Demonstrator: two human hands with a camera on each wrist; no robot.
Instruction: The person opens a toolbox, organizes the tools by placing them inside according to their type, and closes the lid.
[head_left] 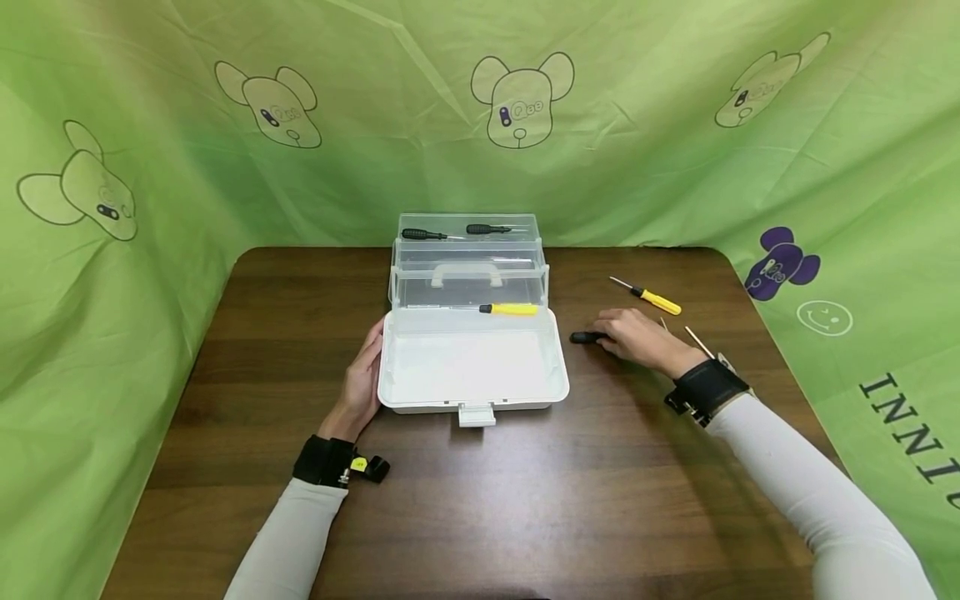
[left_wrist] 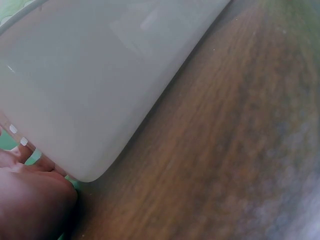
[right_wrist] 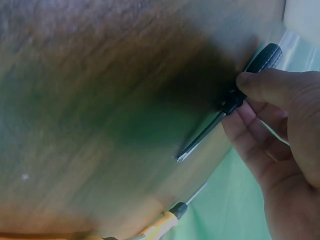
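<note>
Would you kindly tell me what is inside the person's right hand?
A black-handled screwdriver, held by the right hand. Its handle end and shaft show in the right wrist view; the grip covers part of the handle between.

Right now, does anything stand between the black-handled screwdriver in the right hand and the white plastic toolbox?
Nothing visible: only brown wooden tabletop shows between the black-handled screwdriver and the white plastic toolbox. Going inside probably means lifting over its right rim.

The white rectangular plastic toolbox (head_left: pixel 472 367) is showing a smooth, faintly glossy finish. The slim black-handled screwdriver (right_wrist: pixel 231 103) is presenting textured plastic and metal. The brown wood-grain bench (head_left: pixel 510 500) is reflecting glossily; the green printed cloth backdrop (head_left: pixel 397 108) is showing creases.
</note>
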